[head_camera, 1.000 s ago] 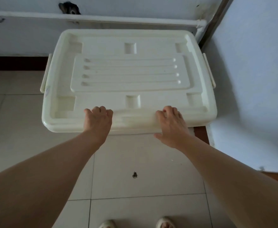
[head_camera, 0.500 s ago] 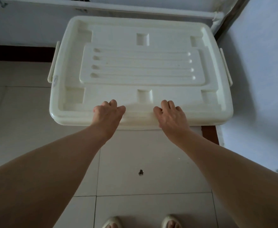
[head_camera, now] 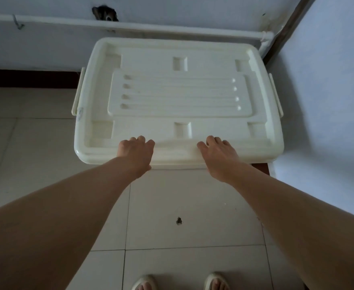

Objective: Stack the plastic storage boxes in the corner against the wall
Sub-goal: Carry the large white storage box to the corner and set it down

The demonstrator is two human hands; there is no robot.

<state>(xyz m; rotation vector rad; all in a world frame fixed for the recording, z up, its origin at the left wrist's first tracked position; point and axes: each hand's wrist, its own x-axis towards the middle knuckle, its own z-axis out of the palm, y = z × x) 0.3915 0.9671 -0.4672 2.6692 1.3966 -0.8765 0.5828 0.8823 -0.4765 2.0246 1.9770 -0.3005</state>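
- Since half a second ago, both of my hands sit on the near edge of the lid much as they did — the box has slid only a little, and its far edge reads just short of the back wall near the pipe (head_camera: 130, 26) at the top of the frame.
- Left hand (head_camera: 137, 152) lies on the near rim of the storage box (head_camera: 178, 101), fingers fairly straight and close together, pressing rather than gripping.
- Right hand (head_camera: 218, 154) does the same further right, fingers spread a little wider; neither hand holds anything, and I cannot tell where my thumbs sit under the rim.
- Where the box is: centre to upper right of the frame, lid on, 2 side latches showing, its right side just beside the right-hand wall (head_camera: 329, 101), tucked toward the corner.
- Whether another box sits beneath it I cannot tell from this angle.
- Risk 1 — I judge that pushing only on the lid edge could flex or pop the lid if a latch is loose.
- Risk 2 — uneven pressure from my 2 hands could twist the box, so 1 far corner jams against the wall or the pipe while the other stays short.
- Risk 3 — the right latch (head_camera: 275, 95) sits very near the wall and could scrape or catch.
- Risk 4 — if this box does rest on another, a hard shove could slide it off square.
- My feet (head_camera: 144, 283) at the bottom centre stand well apart from the box.
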